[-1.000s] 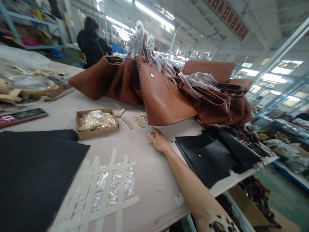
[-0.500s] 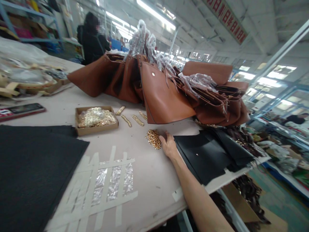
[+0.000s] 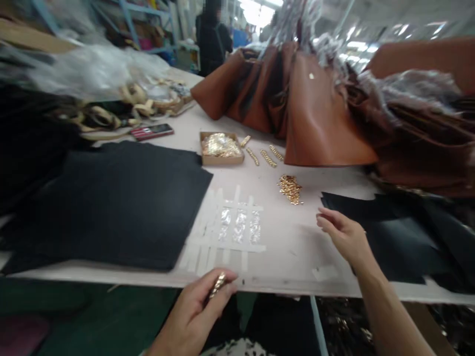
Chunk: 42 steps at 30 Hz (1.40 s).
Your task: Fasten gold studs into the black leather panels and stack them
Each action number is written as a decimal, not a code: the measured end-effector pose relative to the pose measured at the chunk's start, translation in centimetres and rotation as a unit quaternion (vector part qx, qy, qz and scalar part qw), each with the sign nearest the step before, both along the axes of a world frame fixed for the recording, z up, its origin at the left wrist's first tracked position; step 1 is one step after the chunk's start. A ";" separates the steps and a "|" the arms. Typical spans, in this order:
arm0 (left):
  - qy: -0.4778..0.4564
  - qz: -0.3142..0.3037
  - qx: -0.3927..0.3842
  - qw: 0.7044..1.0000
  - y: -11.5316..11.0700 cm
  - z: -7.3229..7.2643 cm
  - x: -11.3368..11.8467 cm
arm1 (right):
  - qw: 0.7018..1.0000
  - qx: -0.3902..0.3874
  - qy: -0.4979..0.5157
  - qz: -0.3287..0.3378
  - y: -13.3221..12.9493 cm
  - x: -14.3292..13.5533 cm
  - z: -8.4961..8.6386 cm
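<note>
Near the table's front edge, my left hand (image 3: pixel 196 306) is closed around a short gold chain (image 3: pixel 217 285), which shows between thumb and fingers. My right hand (image 3: pixel 343 235) is over the table on the right, thumb and fingers drawn together in a pinch. Whatever those fingertips hold, if anything, is too small to make out. Just beyond it lies a loose pile of small gold metal pieces (image 3: pixel 290 189). Several short gold chain strips (image 3: pixel 267 158) lie farther back. Beside them stands a cardboard box (image 3: pixel 222 160) filled with gold pieces in plastic.
Black sheets (image 3: pixel 122 207) are stacked on the left, with more black sheets (image 3: pixel 397 237) at right. Brown leather bags (image 3: pixel 326 118) stand along the back. Taped clear plastic strips (image 3: pixel 239 225) cover part of the tabletop. A phone (image 3: pixel 152 131) lies back left. A person (image 3: pixel 213 39) stands beyond.
The view has swung left and down, bringing my left hand with the gold chain into sight. My right hand has drawn back from the gold pile toward me.
</note>
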<state>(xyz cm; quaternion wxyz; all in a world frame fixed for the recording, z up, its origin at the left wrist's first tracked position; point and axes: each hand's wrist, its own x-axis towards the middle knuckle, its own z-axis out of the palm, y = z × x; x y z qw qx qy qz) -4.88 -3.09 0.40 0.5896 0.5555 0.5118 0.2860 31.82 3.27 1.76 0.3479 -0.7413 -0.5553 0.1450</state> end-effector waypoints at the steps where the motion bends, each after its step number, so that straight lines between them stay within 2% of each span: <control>1: -0.015 -0.020 -0.009 1.000 0.2 0.3 -0.1 | 0.997 -0.012 0.046 0.056 -1.0 -1.7 0.1; 3: -0.044 -0.034 -0.014 0.998 0.5 0.7 -0.2 | 0.980 -0.027 0.090 0.175 -2.9 -6.0 0.7; 6: -0.090 -0.059 -0.026 0.994 0.5 1.3 -0.2 | 0.935 -0.014 0.099 0.341 -4.8 -12.2 2.0; 9: -0.102 -0.091 0.002 0.991 0.2 1.7 -0.5 | 0.892 -0.009 0.114 0.437 -4.8 -16.5 3.0; 11: -0.058 -0.101 0.054 0.992 0.1 1.6 -1.0 | 0.874 -0.020 0.111 0.473 -4.4 -18.1 3.3; 16: 0.091 -0.098 0.159 0.978 0.1 0.6 -2.8 | 0.856 -0.030 0.069 0.511 -3.5 -20.3 3.0; 23: 0.144 -0.054 0.191 0.970 -0.5 0.0 -4.7 | 0.844 -0.055 0.031 0.532 -3.0 -22.4 1.8; 29: 0.183 -0.050 0.209 0.959 -1.1 -0.6 -6.4 | 0.817 -0.002 0.008 0.577 -2.1 -24.2 0.7; 36: 0.206 -0.004 0.221 0.953 -1.4 -0.9 -8.8 | 0.809 0.033 -0.006 0.587 -1.0 -27.5 0.2; 42: 0.201 0.034 0.232 0.951 -1.2 -1.2 -10.4 | 0.787 0.061 -0.027 0.613 -0.3 -29.9 -0.3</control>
